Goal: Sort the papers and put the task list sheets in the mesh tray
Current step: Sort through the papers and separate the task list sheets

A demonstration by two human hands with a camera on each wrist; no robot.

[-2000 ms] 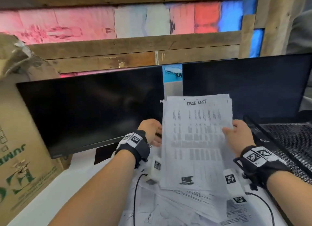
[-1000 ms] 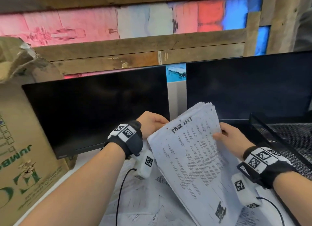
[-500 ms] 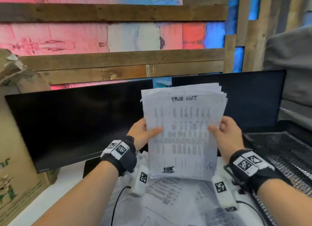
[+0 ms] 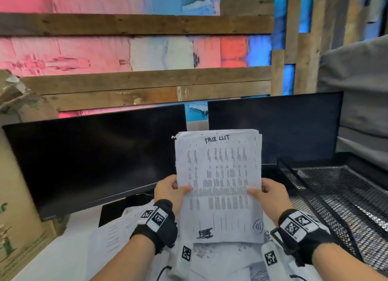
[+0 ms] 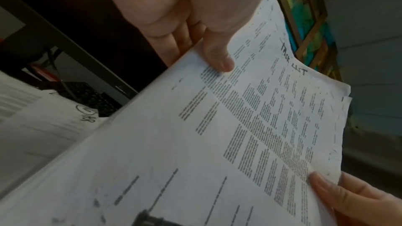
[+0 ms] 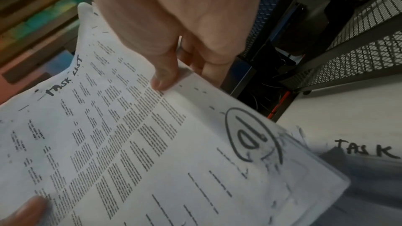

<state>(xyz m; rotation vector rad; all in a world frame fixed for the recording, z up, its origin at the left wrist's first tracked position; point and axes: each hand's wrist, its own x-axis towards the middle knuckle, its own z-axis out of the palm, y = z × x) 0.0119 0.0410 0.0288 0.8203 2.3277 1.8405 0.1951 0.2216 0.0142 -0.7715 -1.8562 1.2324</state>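
I hold a stack of task list sheets (image 4: pixel 218 186) upright in front of the two monitors, its top page headed "TASK LIST" by hand. My left hand (image 4: pixel 171 191) pinches the stack's left edge, thumb on the front (image 5: pixel 219 61) and fingers behind. My right hand (image 4: pixel 267 193) pinches the right edge the same way, thumb on the printed face (image 6: pixel 165 78). The black mesh tray (image 4: pixel 344 196) stands just right of my right hand, and nothing shows in the part I see. More loose papers (image 4: pixel 220 257) lie on the desk under the stack.
Two dark monitors (image 4: pixel 94 154) (image 4: pixel 273 125) stand behind the stack. A cardboard box (image 4: pixel 19 217) sits at the left desk edge. A sheet marked "TASK" (image 6: pixel 365 150) lies on the desk by the tray. A wooden slat wall closes off the back.
The stack went from tilted down over the desk to upright and squared in both hands. The view has swung right, so more of the tray shows.
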